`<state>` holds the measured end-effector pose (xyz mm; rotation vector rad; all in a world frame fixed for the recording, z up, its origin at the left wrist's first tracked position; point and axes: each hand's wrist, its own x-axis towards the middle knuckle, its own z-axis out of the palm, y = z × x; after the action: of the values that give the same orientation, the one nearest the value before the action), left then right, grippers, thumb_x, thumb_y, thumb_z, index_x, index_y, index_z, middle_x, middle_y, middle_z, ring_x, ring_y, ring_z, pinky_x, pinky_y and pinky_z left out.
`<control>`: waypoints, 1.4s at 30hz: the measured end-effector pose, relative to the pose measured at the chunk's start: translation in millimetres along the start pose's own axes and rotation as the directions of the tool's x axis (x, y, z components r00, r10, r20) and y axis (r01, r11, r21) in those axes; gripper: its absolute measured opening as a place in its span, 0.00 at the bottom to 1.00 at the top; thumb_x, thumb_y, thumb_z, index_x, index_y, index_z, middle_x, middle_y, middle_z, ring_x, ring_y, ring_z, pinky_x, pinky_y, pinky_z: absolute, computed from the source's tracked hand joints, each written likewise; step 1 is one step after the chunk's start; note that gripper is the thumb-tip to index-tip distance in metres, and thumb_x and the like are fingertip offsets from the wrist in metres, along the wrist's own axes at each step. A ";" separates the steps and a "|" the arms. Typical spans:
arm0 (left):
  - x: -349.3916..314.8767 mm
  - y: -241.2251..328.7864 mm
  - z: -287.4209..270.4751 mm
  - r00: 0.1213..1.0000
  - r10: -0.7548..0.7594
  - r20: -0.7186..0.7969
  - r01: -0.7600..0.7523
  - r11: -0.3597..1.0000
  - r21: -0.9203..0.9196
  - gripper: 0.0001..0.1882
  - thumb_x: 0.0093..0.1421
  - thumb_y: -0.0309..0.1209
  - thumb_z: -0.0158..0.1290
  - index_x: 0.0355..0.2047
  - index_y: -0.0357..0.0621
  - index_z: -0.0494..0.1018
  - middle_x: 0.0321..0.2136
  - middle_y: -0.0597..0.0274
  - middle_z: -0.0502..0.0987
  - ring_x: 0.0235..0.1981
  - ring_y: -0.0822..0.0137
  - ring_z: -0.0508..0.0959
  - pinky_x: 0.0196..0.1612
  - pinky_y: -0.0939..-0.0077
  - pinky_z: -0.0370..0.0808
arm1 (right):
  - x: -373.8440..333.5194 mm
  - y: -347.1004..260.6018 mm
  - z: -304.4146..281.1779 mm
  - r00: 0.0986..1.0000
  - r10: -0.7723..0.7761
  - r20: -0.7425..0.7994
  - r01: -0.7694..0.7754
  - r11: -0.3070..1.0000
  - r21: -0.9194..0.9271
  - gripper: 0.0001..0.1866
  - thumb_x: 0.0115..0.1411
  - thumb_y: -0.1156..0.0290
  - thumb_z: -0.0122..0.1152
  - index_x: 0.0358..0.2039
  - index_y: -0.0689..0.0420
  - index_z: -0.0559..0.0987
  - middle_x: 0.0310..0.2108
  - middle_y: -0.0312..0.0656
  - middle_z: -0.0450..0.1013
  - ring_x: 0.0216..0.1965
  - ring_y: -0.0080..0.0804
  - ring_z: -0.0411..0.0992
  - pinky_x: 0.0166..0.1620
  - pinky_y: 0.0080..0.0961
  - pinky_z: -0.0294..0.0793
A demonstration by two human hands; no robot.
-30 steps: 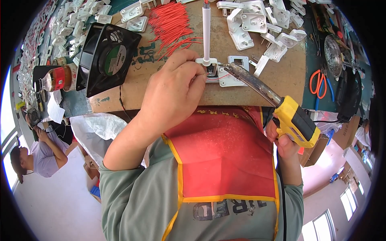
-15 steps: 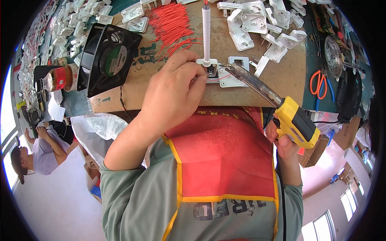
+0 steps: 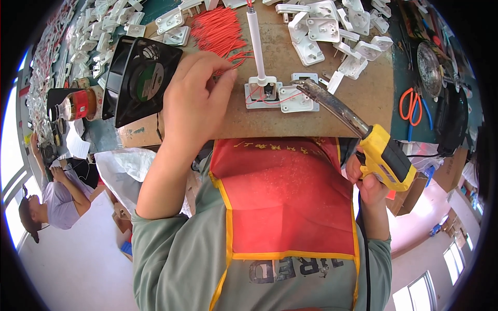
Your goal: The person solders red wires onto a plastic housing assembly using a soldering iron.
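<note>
My right hand is wrapped round the handle of a yellow and black soldering gun. Its dark metal barrel slants up-left, and the tip is over a white plastic cover. Beside that cover, an open white housing has a white tube rising from it. A thin red wire loops out of the housing on both sides. Away to the left of the housing, my left hand hovers with thumb and fingers curved and apart, its fingertips close to the pile of red wires.
A black fan stands left of my left hand, near a jar with a red label. White plastic housings lie in heaps at the back. Orange-handled pliers are at the right. Another person sits far left.
My left hand has left the housing and moved left towards the red wires. The tube and housing have shifted slightly left. The soldering gun has barely moved.
</note>
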<state>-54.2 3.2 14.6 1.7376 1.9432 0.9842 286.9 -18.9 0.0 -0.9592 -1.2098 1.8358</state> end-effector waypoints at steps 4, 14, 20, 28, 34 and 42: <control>10.8 -10.2 9.6 0.999 0.001 0.043 -0.009 0.982 0.190 0.05 0.55 0.28 0.58 0.30 0.40 0.77 0.34 0.56 0.76 0.33 0.54 0.77 0.36 0.65 0.75 | -0.7 -0.1 3.1 0.998 0.017 -0.057 -0.019 0.999 -0.042 0.39 0.54 0.45 0.67 0.55 0.63 0.68 0.20 0.34 0.63 0.19 0.22 0.61 0.22 0.18 0.58; 17.9 -9.4 9.2 0.996 0.072 0.046 -0.081 0.965 0.250 0.04 0.55 0.27 0.56 0.29 0.39 0.75 0.32 0.55 0.75 0.36 0.51 0.76 0.40 0.58 0.72 | -5.3 2.6 -5.4 0.999 -0.028 0.032 0.027 0.998 0.052 0.35 0.57 0.56 0.67 0.58 0.63 0.66 0.25 0.35 0.66 0.22 0.21 0.62 0.24 0.18 0.61; 14.5 -8.3 3.7 0.997 0.079 -0.024 -0.072 0.968 0.239 0.05 0.55 0.28 0.58 0.29 0.41 0.76 0.30 0.56 0.75 0.37 0.52 0.75 0.40 0.59 0.70 | -5.7 6.1 -7.5 0.998 -0.024 0.051 0.021 0.998 0.055 0.32 0.58 0.56 0.67 0.57 0.61 0.67 0.25 0.35 0.66 0.22 0.21 0.61 0.24 0.18 0.60; 2.9 -12.6 6.0 0.997 0.035 0.074 -0.057 0.943 0.328 0.06 0.54 0.30 0.59 0.26 0.40 0.76 0.30 0.57 0.75 0.38 0.52 0.75 0.40 0.58 0.71 | -3.1 6.1 -5.5 0.996 -0.066 0.059 0.065 0.998 0.017 0.31 0.58 0.57 0.66 0.55 0.61 0.68 0.24 0.35 0.65 0.20 0.21 0.60 0.23 0.19 0.59; 2.1 -13.9 8.3 0.991 0.096 0.098 -0.125 0.928 0.352 0.05 0.55 0.29 0.57 0.29 0.40 0.75 0.30 0.56 0.75 0.37 0.51 0.75 0.40 0.58 0.71 | -1.4 5.5 -6.8 0.994 -0.075 0.078 0.074 0.997 0.013 0.31 0.58 0.58 0.66 0.56 0.61 0.68 0.24 0.35 0.65 0.21 0.21 0.61 0.23 0.19 0.59; -11.3 9.8 -2.6 0.988 -0.152 -0.024 0.153 0.983 0.102 0.06 0.57 0.27 0.56 0.35 0.41 0.74 0.30 0.56 0.77 0.33 0.54 0.77 0.37 0.63 0.73 | -3.9 6.4 -8.0 0.995 -0.067 0.070 0.065 0.998 0.025 0.30 0.59 0.60 0.65 0.57 0.62 0.68 0.24 0.36 0.67 0.20 0.22 0.61 0.23 0.19 0.60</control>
<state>-46.8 -8.3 21.1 1.6097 2.1365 0.8601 294.6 -21.0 -7.5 -0.8385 -1.2456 1.8410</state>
